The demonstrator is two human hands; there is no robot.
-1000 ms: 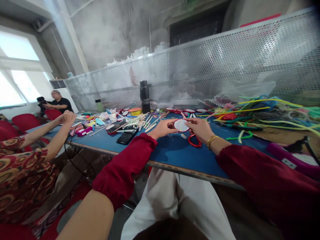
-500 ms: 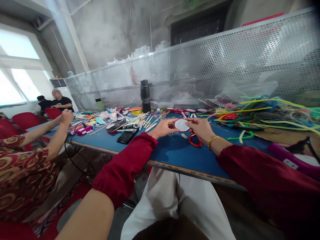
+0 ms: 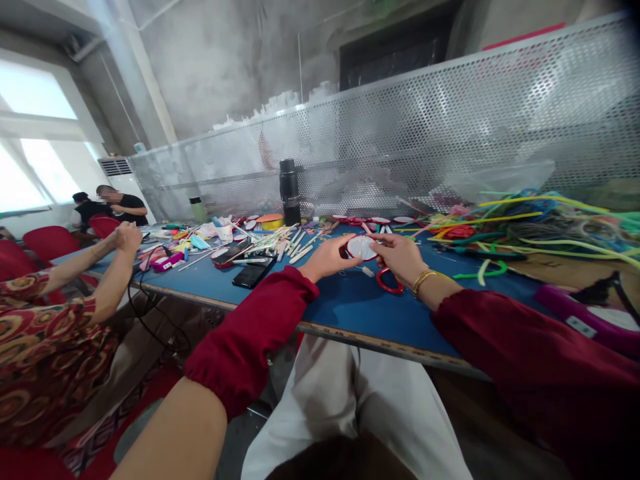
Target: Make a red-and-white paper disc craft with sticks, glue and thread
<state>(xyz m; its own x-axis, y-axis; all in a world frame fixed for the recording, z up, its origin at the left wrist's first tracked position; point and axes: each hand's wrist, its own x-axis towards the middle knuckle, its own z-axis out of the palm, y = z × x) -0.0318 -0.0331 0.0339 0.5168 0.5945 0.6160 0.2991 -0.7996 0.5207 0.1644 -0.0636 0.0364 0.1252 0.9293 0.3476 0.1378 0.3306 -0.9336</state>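
A small white round disc with a red rim (image 3: 361, 247) is held up between my two hands, just above the blue table. My left hand (image 3: 329, 259) grips its left edge, fingers curled behind it and partly hidden. At its right edge, my right hand (image 3: 403, 257) pinches the disc between thumb and fingers. Below my right hand lie red scissor handles (image 3: 390, 281) on the table, with the blades out of sight. A small whitish piece (image 3: 367, 272) rests beneath the disc.
Left of my hands are a black phone (image 3: 254, 272), several pale sticks (image 3: 301, 253) and a black flask (image 3: 289, 192). Colourful pipe cleaners (image 3: 530, 220) lie right, near a purple device (image 3: 585, 313). A co-worker's hands (image 3: 129, 237) are at the far left.
The disc has tilted and shifted slightly left and up in my hands, its surface turned differently. My left fingers have moved a little along its edge. The co-worker's hands moved slightly left.
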